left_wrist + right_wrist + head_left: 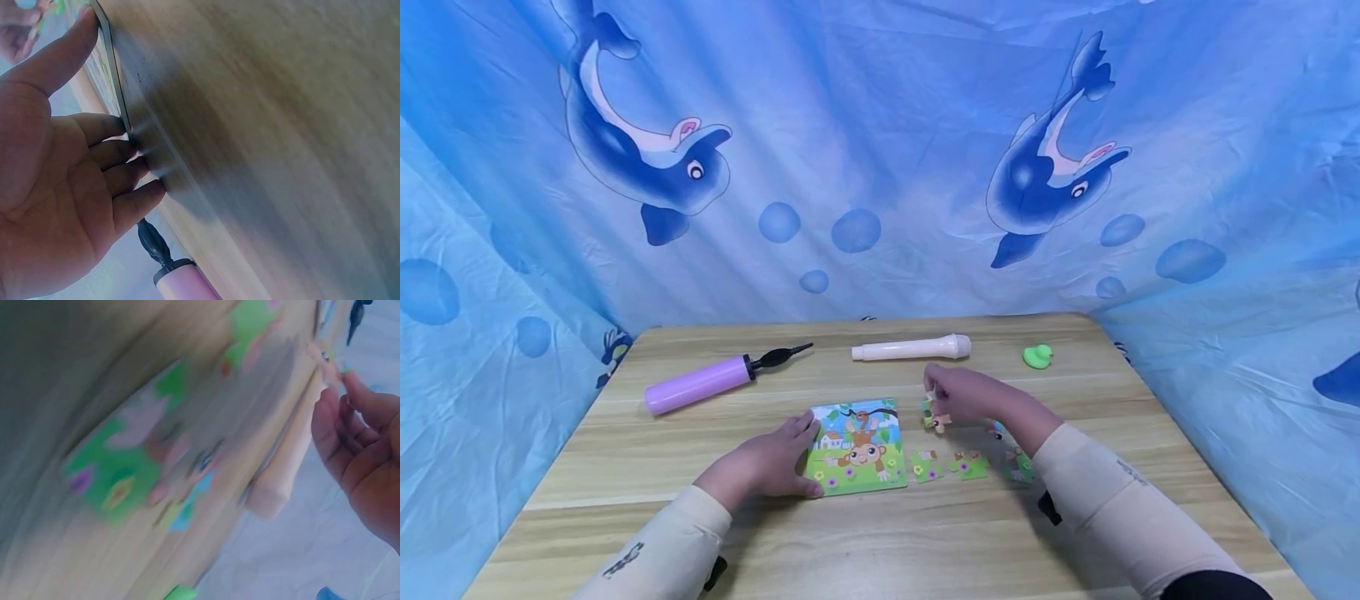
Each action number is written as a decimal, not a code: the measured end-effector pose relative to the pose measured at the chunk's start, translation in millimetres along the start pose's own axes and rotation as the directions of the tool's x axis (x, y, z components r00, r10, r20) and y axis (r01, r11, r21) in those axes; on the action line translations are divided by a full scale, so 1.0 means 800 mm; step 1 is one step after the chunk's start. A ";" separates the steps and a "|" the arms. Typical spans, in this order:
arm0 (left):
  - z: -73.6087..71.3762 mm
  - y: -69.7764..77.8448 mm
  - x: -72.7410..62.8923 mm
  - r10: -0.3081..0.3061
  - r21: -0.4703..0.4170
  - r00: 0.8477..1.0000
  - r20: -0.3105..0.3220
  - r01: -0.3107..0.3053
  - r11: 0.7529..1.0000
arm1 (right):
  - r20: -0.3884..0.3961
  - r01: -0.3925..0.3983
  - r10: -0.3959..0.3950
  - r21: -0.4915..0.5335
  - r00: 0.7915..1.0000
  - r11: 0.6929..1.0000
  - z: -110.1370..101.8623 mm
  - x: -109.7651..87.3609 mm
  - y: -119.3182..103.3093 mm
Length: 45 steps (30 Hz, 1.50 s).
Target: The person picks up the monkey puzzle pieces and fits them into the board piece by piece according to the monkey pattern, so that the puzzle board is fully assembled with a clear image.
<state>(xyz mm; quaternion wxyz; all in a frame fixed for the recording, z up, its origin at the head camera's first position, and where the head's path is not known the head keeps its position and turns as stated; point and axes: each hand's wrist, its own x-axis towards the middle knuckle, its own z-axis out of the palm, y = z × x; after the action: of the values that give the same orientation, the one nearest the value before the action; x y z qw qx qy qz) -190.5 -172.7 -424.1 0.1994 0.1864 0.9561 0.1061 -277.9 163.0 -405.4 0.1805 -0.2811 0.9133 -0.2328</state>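
A flat square picture board (859,454) with a cartoon monkey lies on the table. My left hand (778,457) rests along its left side, the thumb at the near corner and the fingertips against the edge; in the left wrist view these fingers (134,197) look fairly straight. To the right of the board, my right hand (967,394) pinches a jigsaw puzzle piece (937,422) between thumb and fingertips, raised above the table in the right wrist view. Loose puzzle pieces (927,467) in green, with flowers and bits of monkey, lie below and right of that hand, partly hidden by the forearm.
Farther back lie a purple hand pump (700,386) with a black nozzle, a white microphone-shaped stick (912,347) and a green toy duck (1037,357). Blue cloth (880,167) with printed dolphins hangs behind and beside the wooden table (850,550).
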 end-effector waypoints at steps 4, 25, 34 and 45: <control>0.000 0.000 0.000 -0.003 -0.003 1.000 -0.001 0.003 1.000 | 0.014 0.051 -0.053 0.105 0.999 0.993 0.004 0.013 -0.023; 0.004 -0.003 0.002 0.004 -0.011 1.000 -0.010 -0.005 1.000 | 0.045 0.015 -0.013 -0.063 0.999 0.998 0.080 0.084 -0.097; 0.001 -0.004 0.001 -0.006 -0.020 1.000 0.000 0.006 1.000 | 0.030 -0.049 0.054 -0.154 0.998 0.987 0.092 0.088 -0.101; 0.003 -0.006 0.002 0.005 -0.024 1.000 -0.004 -0.005 1.000 | 0.014 -0.102 0.108 -0.221 0.994 0.970 0.095 0.090 -0.109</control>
<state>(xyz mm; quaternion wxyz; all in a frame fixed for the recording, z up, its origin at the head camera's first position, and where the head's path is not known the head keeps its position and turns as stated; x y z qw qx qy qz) -192.5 -175.9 -428.4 0.1994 0.1863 0.9547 0.1186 -261.2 31.5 -436.4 0.1724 -0.2538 0.9446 -0.1169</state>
